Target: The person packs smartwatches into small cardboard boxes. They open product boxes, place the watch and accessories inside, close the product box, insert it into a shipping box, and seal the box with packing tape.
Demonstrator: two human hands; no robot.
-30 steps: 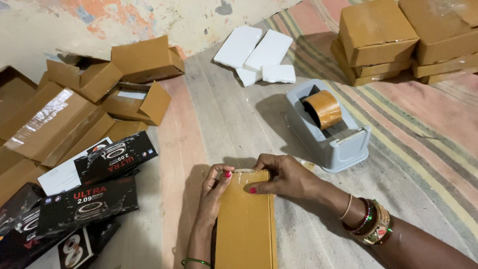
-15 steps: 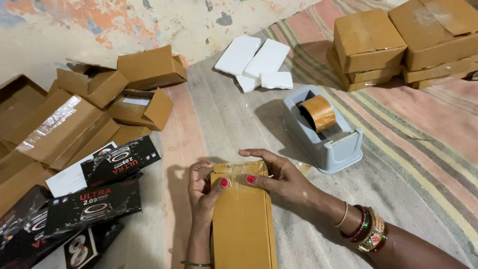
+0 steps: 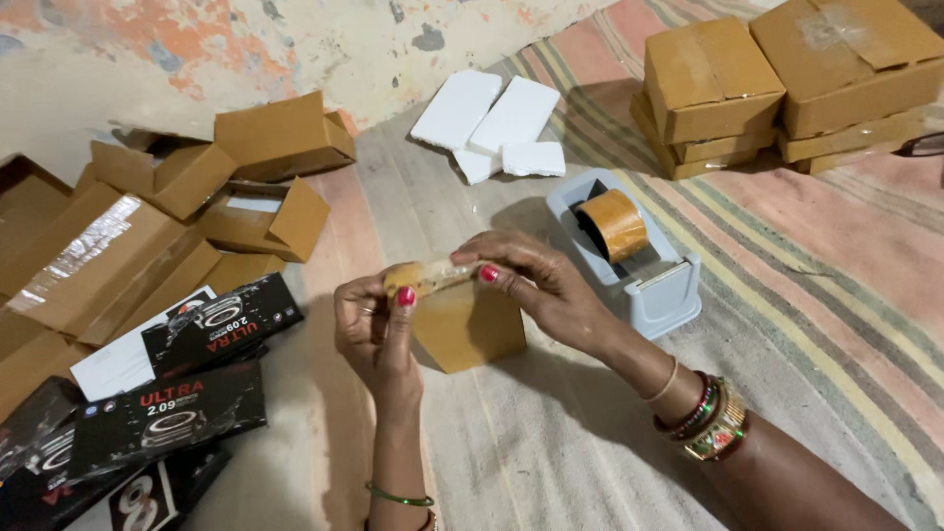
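I hold a small brown cardboard box upright on the mat, its far end tipped up toward me. My left hand grips the box's left top corner. My right hand pinches the top edge from the right, where a strip of brown tape lies across the end. Just to the right of my right hand stands a grey tape dispenser with a roll of brown tape.
Open and flattened cardboard boxes lie at the left, with black printed product boxes below them. White foam pieces lie at the top centre. Stacks of sealed brown boxes sit at the top right on the striped mat.
The box lay flat and lengthwise under my hands; now it is tipped up on end, and both hands have risen to its top edge.
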